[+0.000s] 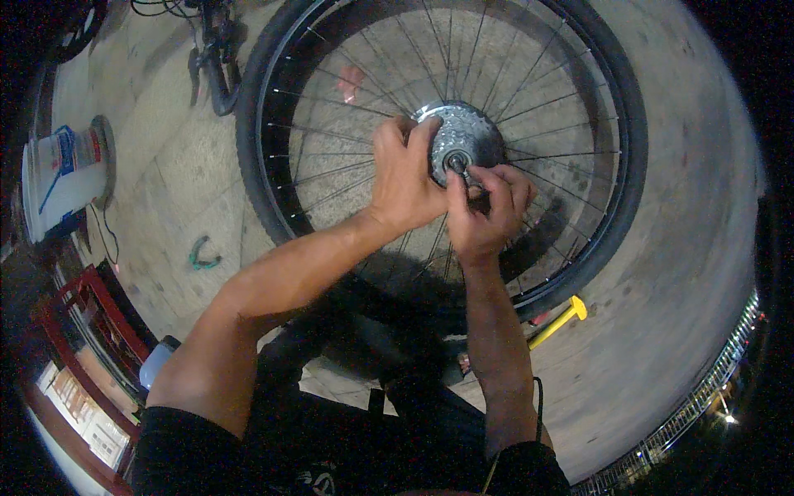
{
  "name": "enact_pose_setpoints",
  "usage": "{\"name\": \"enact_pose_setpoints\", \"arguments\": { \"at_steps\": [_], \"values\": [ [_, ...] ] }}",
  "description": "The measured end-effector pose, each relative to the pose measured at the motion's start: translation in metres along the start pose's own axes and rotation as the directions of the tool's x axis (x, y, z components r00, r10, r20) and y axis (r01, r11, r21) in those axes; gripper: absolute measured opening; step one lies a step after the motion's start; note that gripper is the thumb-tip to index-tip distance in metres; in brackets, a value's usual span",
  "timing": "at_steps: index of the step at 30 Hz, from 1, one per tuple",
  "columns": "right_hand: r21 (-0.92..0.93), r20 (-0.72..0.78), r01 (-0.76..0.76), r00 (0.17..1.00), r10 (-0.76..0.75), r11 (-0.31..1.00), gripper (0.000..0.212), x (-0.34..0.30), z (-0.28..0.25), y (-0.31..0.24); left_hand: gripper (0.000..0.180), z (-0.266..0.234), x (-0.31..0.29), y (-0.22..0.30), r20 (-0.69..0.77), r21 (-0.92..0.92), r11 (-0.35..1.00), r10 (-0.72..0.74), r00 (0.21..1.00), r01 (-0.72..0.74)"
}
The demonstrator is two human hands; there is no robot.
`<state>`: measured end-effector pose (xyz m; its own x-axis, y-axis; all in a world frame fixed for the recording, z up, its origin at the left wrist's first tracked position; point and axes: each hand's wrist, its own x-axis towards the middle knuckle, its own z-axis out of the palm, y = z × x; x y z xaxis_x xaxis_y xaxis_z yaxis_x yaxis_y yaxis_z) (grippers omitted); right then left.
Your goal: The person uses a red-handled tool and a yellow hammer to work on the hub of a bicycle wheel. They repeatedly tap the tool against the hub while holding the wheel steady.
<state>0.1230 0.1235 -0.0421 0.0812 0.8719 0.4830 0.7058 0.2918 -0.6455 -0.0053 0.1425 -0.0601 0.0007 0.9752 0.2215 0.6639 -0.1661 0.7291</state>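
Observation:
A bicycle wheel with a black tyre [255, 157] and thin spokes lies flat before me. At its middle is a wide, round silver hub [475, 132], scuffed and smeared on top, with a short axle [457, 162] standing up near its lower side. My left hand [405, 174] is curled against the hub's left edge, fingertips on the rim; the thumb is partly hidden. Closed in a pinch, my right hand [488, 215] has thumb and fingers at the axle's end. Something small and dark shows under those fingers, too covered to name.
A yellow-handled tool [559, 322] lies beside the tyre at lower right. Left of the wheel are a green-handled tool [201, 255], a white bucket [66, 178] and bicycle handlebar parts [217, 74]. A pink scrap [351, 83] shows through the spokes. A red frame [95, 310] stands at lower left.

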Motion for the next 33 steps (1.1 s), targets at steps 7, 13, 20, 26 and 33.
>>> {"name": "enact_pose_setpoints", "arguments": {
  "at_steps": [7,13,20,26,33],
  "values": [
    [-0.023,0.046,-0.016,0.999,0.017,1.000,0.028,0.000,-0.002,-0.004,0.086,0.005,-0.004,-0.001,-0.046,-0.002,1.000,-0.005,0.999,0.004],
    [-0.018,0.029,0.069,0.997,-0.069,0.997,0.031,0.002,0.000,0.006,0.085,0.004,-0.003,0.002,-0.023,-0.002,1.000,-0.025,0.999,0.025],
    [0.046,0.138,0.051,0.989,-0.057,0.998,0.033,0.008,-0.007,0.011,0.090,0.003,-0.003,-0.001,0.014,0.040,0.999,0.003,1.000,-0.004],
    [0.074,0.063,-0.025,0.998,0.021,0.997,0.029,0.038,-0.043,0.039,0.105,-0.006,0.001,0.003,0.079,0.050,0.999,0.016,0.997,-0.020],
    [-0.009,0.371,0.066,0.927,-0.058,0.998,0.035,0.036,-0.047,0.047,0.105,-0.007,-0.003,-0.003,0.133,0.025,0.997,0.066,0.989,-0.070]
  ]
}}
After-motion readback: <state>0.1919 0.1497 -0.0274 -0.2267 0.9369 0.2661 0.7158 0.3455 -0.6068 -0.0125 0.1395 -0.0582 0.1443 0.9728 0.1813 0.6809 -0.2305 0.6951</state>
